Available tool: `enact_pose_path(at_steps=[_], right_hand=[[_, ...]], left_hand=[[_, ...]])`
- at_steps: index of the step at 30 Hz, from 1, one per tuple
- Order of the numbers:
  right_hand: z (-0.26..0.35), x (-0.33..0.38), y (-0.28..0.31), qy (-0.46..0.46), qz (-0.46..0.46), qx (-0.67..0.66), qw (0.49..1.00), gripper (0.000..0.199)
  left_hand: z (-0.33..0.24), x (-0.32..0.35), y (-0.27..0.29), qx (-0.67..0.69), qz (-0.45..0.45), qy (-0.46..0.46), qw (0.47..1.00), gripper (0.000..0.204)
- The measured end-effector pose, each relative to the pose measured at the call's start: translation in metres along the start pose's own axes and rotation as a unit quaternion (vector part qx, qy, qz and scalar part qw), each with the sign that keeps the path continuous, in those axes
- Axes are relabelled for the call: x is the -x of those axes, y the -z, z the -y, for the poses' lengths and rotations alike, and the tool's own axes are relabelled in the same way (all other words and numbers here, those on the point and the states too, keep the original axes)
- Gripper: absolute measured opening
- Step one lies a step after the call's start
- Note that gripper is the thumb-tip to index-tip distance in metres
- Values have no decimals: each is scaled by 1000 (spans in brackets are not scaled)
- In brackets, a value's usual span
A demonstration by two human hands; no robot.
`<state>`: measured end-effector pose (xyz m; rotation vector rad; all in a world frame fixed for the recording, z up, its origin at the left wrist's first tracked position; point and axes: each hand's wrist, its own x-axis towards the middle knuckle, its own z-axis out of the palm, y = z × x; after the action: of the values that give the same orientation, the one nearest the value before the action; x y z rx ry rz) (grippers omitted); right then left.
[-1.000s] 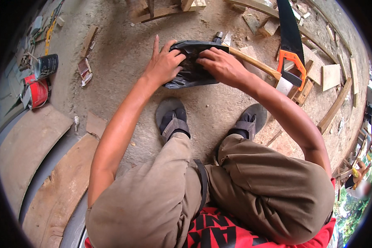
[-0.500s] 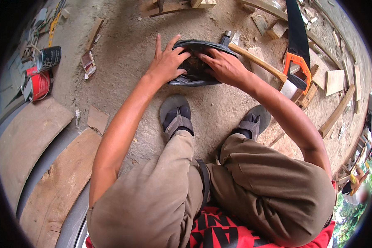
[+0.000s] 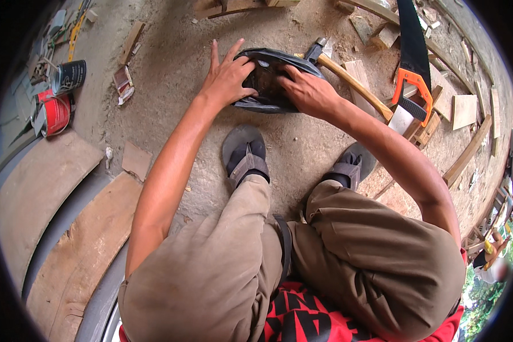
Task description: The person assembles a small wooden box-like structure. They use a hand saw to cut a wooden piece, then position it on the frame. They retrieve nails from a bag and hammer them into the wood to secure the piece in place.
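Observation:
A black plastic bag (image 3: 279,56) stands on the ground ahead of my feet, its mouth spread between my hands. Brown contents (image 3: 264,80) show inside, too dark to make out. My left hand (image 3: 229,80) holds the bag's left side, thumb and nearer fingers within the mouth and two fingers stretched outside. On the right side, my right hand (image 3: 310,91) grips the bag with bent fingers reaching over the rim; its fingertips are partly hidden. A hammer (image 3: 356,85) lies just past the right hand, its head next to the bag and its wooden handle slanting rightward.
A handsaw (image 3: 413,85) with an orange handle lies at the right among wood offcuts (image 3: 464,111). Paint cans (image 3: 56,114) and wide planks (image 3: 51,171) are on the left. My sandalled feet (image 3: 245,157) are close behind the bag. Another person (image 3: 490,262) shows at the far right.
My right hand's fingers have drawn slightly back to the right, and more of the bag's inside shows. Both hands and the bag sit a little higher in view.

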<state>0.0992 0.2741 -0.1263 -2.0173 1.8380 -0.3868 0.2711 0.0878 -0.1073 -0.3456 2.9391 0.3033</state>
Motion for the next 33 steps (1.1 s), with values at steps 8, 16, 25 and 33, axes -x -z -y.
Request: enact_pose_path(at_steps=[8, 16, 25, 33], right_hand=[[2, -9, 0, 13, 16, 0, 1000, 40], [-11, -5, 8, 17, -73, -125, 989, 32], [-1, -21, 7, -89, -78, -142, 983, 53], [-13, -24, 2, -44, -86, -185, 978, 59]], left_hand=[[0, -7, 6, 3, 20, 17, 1000, 79], [1, -15, 16, 0, 55, 19, 998, 84], [2, -12, 9, 13, 46, 31, 998, 86], [2, -11, 12, 35, 82, 38, 995, 81]])
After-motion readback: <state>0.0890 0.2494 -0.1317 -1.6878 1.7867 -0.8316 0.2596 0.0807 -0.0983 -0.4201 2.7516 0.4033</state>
